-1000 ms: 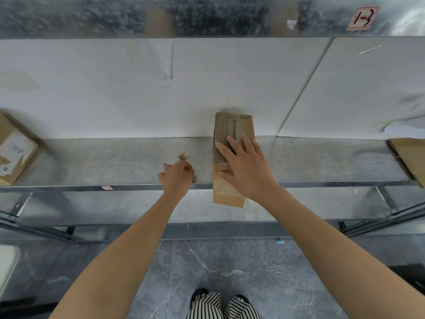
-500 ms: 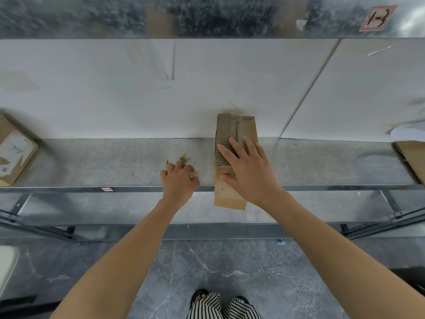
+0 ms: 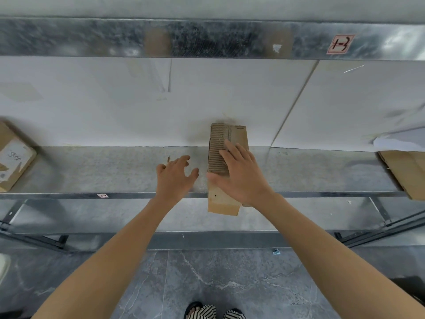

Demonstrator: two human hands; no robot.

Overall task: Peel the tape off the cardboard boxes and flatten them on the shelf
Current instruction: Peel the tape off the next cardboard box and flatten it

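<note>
A flattened brown cardboard box (image 3: 222, 203) lies lengthwise on the metal shelf (image 3: 92, 173), its near end hanging over the front edge and its far end against the white back panel. Corrugated ribs show on its top left strip. My right hand (image 3: 241, 176) lies flat on its middle with fingers spread and the thumb at its left edge. My left hand (image 3: 176, 177) hovers just left of the box over the shelf, fingers apart and holding nothing. A small brownish tape scrap (image 3: 168, 159) sits just beyond its fingertips.
A taped cardboard box (image 3: 13, 157) with a white label stands at the shelf's far left. Flat cardboard (image 3: 407, 173) and white paper (image 3: 400, 141) lie at the far right. An upper shelf beam (image 3: 207, 40) runs overhead. Below are a lower rail and grey floor tiles.
My left hand was closed on a tape scrap; it has now opened and spread its fingers, with the scrap beyond them. My right hand stays on the flattened box.
</note>
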